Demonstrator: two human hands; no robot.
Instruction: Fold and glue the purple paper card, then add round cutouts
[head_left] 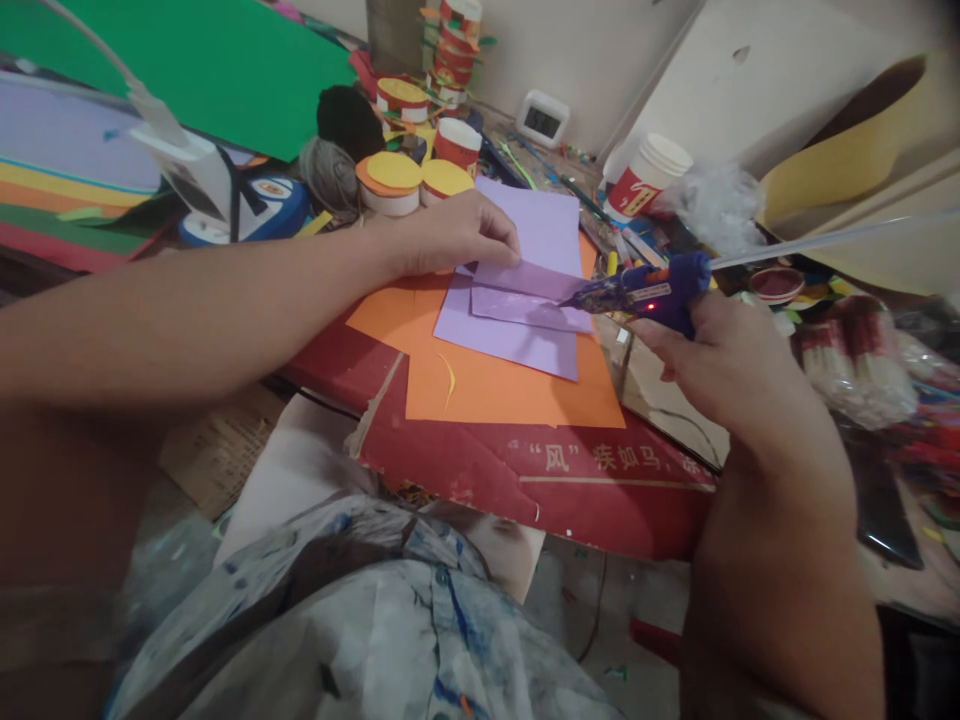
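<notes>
My right hand [720, 350] grips a blue hot glue gun [660, 290] with a small red light lit and a clear glue stick out of its back. Its nozzle points left and reaches a folded strip of purple paper [517, 303], where a shiny streak shows. With its fingers pinched, my left hand [469, 235] holds the raised upper flap of that purple paper. Beneath lies a larger purple sheet [502, 350], on top of orange paper [517, 395] that covers part of a red cardboard [465, 465].
Behind my left hand stand round paper-topped cups [390, 180] and balls of yarn [330, 175]. A white clock [543, 118] is at the back. To the right are a paper cup [649, 175], bundled cotton swabs [855, 355] and a dark phone-like slab [889, 510]. Coloured sheets [67, 200] lie left.
</notes>
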